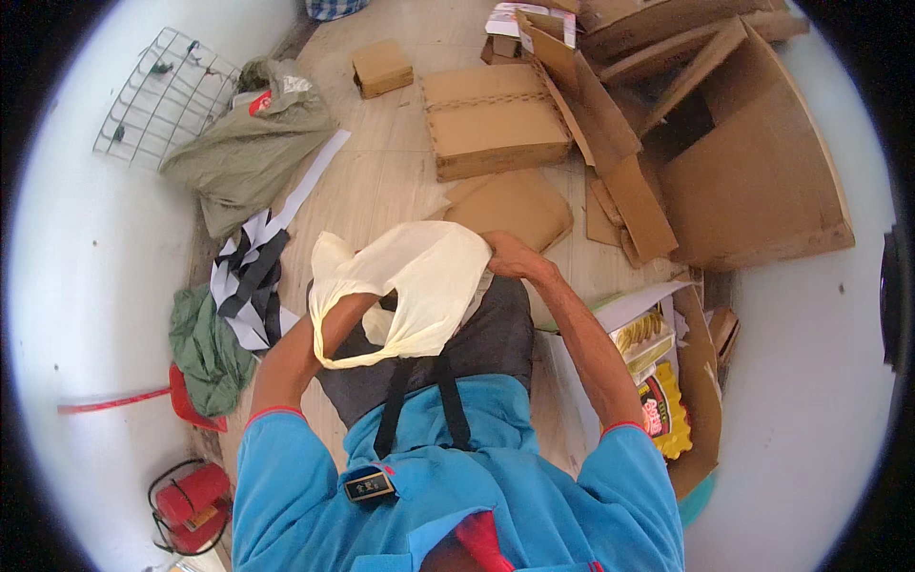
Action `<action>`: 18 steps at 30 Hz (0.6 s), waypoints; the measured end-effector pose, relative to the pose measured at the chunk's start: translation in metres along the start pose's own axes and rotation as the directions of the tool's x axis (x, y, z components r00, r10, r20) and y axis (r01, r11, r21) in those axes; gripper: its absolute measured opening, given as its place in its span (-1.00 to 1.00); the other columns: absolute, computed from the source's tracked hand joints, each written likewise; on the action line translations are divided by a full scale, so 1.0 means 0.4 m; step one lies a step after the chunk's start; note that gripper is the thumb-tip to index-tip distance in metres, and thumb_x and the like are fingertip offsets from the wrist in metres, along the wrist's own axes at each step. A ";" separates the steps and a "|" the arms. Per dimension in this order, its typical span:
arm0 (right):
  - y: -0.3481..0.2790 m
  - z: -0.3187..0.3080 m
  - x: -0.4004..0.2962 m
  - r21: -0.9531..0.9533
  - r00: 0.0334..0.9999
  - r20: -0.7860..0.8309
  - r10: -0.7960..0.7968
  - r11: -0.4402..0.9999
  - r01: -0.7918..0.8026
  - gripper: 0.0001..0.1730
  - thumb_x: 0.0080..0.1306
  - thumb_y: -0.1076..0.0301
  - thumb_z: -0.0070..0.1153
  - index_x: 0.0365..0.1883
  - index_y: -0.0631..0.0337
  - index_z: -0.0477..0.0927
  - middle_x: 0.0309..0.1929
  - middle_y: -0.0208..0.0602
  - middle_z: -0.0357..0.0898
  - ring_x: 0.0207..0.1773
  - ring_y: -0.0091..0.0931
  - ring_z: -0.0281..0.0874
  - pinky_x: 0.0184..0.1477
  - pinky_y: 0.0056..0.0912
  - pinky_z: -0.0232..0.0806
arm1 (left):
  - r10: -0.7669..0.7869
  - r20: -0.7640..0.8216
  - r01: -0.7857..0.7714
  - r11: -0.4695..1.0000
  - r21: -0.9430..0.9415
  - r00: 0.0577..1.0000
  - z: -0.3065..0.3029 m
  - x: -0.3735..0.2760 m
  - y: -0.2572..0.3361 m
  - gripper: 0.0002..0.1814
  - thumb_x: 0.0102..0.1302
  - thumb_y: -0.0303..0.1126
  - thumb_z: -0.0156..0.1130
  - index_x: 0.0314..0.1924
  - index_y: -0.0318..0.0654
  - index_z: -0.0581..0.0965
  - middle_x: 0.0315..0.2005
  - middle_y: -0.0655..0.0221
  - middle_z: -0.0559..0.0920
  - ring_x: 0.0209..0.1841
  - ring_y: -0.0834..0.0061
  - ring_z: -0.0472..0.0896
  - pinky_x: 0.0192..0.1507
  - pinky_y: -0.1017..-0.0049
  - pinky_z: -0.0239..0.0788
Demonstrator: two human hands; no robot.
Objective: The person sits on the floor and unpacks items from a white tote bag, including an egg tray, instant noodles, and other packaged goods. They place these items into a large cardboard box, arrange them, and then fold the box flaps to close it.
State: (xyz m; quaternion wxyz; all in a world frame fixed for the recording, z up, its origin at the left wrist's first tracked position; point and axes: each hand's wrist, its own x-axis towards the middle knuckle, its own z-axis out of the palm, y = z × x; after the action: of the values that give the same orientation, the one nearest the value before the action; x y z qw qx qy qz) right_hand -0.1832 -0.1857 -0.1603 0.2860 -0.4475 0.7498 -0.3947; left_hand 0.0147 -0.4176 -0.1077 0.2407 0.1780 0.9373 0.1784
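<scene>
A pale yellow plastic bag (443, 286) is spread out over my lap, its handle looped around my left forearm. My left hand is hidden inside or behind the bag; only a sliver of it may show at the bag's upper edge. At the bag's right edge, my right hand (509, 254) has its fingers closed on the plastic. Dark trousers (500, 325) lie beneath. Just beyond the bag, flattened cardboard (511, 207) lies on the floor.
Cardboard boxes (500, 129) and large open cartons (758, 171) stand ahead and right. A carton with packaged food (665, 411) is at my right. Along the left wall are a grey-green bag (250, 150), black and white strips (254, 279), a red dustpan (187, 400) and red fire extinguishers (193, 500).
</scene>
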 end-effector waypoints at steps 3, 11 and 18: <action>0.022 -0.024 0.009 0.019 0.988 -0.043 0.147 0.989 -0.146 -0.60 0.25 0.38 0.16 0.04 0.34 0.64 -0.12 -0.06 0.74 -0.08 -0.39 0.67 0.00 -0.26 0.45 | 0.032 0.000 -0.032 0.999 0.006 0.999 -0.031 0.043 -0.014 -0.66 0.35 -0.16 0.19 -0.11 -0.31 0.64 -0.26 -0.01 0.70 -0.19 0.02 0.67 -0.12 0.21 0.50; 0.202 -0.026 0.065 0.448 0.897 -0.265 0.353 0.869 -0.210 -0.60 0.38 0.22 0.07 -0.03 0.39 0.67 -0.21 -0.16 0.73 -0.22 -0.48 0.66 -0.20 -0.32 0.52 | -0.011 -0.161 0.019 0.999 0.046 0.987 -0.115 0.158 -0.056 -0.65 0.34 -0.14 0.20 -0.11 -0.31 0.64 -0.26 -0.02 0.70 -0.18 0.02 0.67 -0.11 0.21 0.50; 0.284 -0.026 0.055 0.729 0.624 -0.194 0.757 0.537 -0.425 -0.44 0.37 -0.05 0.03 0.00 0.33 0.56 -0.20 -0.16 0.65 -0.25 -0.32 0.69 -0.23 -0.19 0.62 | -0.330 -0.381 0.269 0.941 -0.206 0.863 -0.222 0.199 -0.096 -0.69 0.06 -0.38 0.32 -0.13 -0.23 0.69 -0.31 0.01 0.71 -0.18 0.02 0.69 -0.08 0.21 0.51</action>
State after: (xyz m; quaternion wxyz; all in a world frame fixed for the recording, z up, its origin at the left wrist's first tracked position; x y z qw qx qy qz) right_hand -0.2515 -0.1694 -0.2529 0.3358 0.0819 0.7298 -0.5899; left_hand -0.1059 -0.4399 -0.0820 0.0756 -0.0295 0.9673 0.2402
